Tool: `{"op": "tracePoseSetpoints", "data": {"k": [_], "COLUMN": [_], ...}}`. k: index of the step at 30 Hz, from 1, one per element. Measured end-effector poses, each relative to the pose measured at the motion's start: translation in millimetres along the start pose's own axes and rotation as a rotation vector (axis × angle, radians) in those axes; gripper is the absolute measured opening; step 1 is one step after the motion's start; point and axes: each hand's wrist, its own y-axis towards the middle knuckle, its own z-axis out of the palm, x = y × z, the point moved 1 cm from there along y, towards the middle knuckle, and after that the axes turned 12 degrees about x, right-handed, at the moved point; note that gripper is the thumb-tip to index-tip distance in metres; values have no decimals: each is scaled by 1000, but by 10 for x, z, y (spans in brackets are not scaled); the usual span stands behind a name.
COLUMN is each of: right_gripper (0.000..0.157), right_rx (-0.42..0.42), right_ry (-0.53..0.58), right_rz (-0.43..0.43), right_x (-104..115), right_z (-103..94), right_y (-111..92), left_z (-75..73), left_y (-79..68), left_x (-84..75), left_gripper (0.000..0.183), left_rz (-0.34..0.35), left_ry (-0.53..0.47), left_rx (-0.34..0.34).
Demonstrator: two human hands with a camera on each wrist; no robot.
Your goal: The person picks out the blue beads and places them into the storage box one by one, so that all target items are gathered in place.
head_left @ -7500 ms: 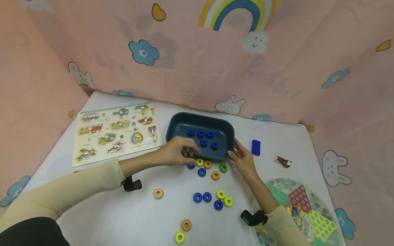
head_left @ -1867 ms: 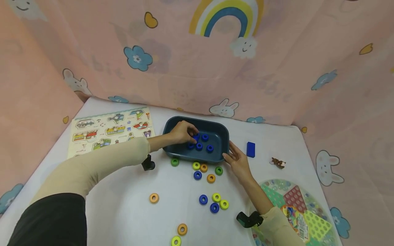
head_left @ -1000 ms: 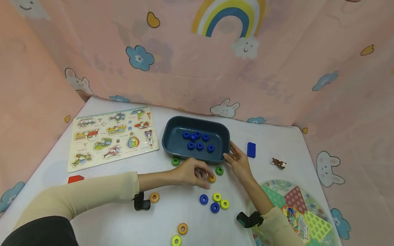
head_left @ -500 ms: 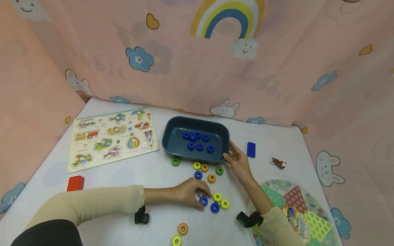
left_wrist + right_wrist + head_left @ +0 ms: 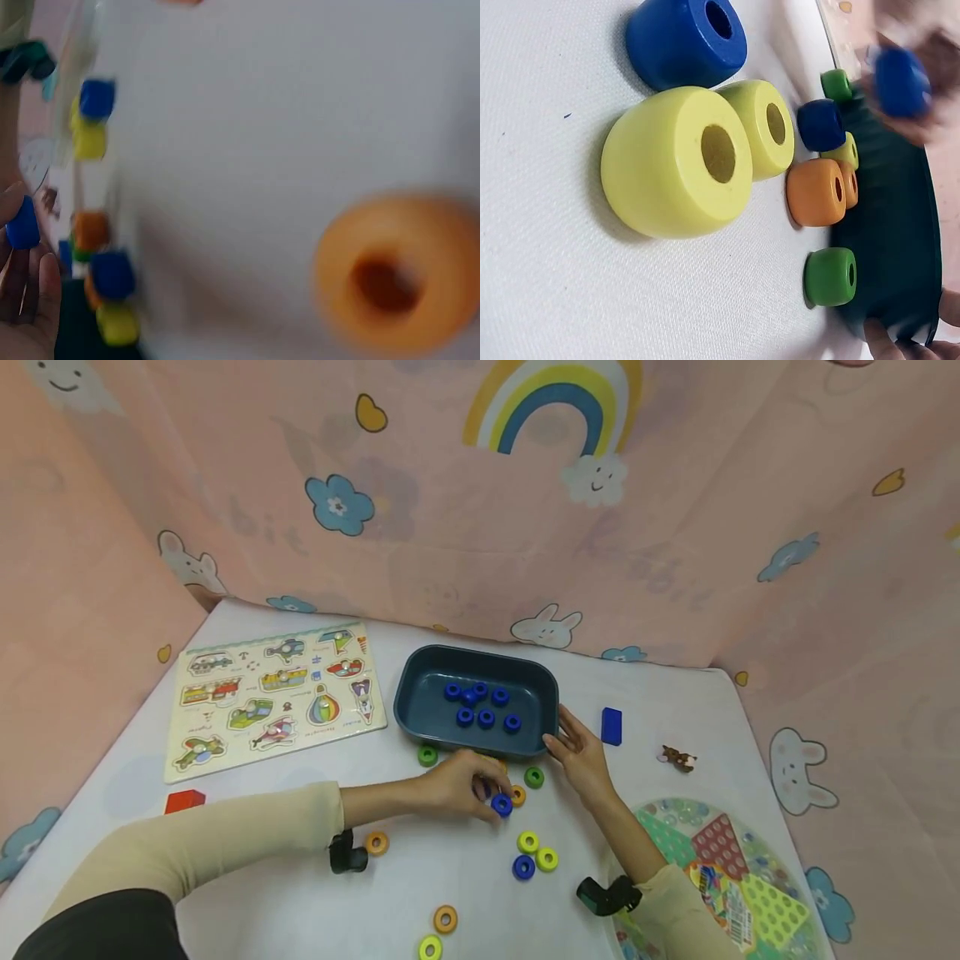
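My left hand (image 5: pixel 453 783) pinches a blue bead (image 5: pixel 502 805) with a hole through it, raised above the table in front of the dark tray. In the left wrist view this blue bead (image 5: pixel 22 223) sits between thumb and fingers. The right hand (image 5: pixel 585 764) grips the right end of the tray (image 5: pixel 553 693). Several blue beads (image 5: pixel 486 719) lie inside the tray. Another blue bead (image 5: pixel 523 867) rests on the table beside two yellow beads (image 5: pixel 547 859). Near the tray's front edge are green beads (image 5: pixel 534 777) and an orange bead (image 5: pixel 518 795), others partly hidden by my left hand.
A picture puzzle board (image 5: pixel 277 697) lies at the left, with a red block (image 5: pixel 184 801) below it. Right of the tray are a blue block (image 5: pixel 611 727), a small brown figure (image 5: pixel 678 758) and a round patterned bag (image 5: pixel 720 868). An orange bead (image 5: pixel 446 919) lies near the front.
The left hand has dropped blue beads in the tray, gone down to another on the table, and lifted it toward the tray. The right hand has stayed on the tray.
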Motion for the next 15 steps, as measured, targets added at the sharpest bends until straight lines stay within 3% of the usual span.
{"op": "tracePoseSetpoints", "data": {"k": [3,7,15], "right_gripper": [62,62,62], "right_rx": [-5,-7,-1], "right_ry": [2,-5,13], "right_rz": [-9,-21,-13], "right_x": [-7,-19,-12], "right_z": [5,6,6], "right_y": [-1,5,4], "left_z": [-234,-504,-926], "left_y": [66,143,279], "left_x": [-39,-47,88], "left_gripper": [34,37,37], "left_rz": [-9,-85,-138], "left_ry": [-37,-104,-72], "left_rx": [-31,-49,-159]}}
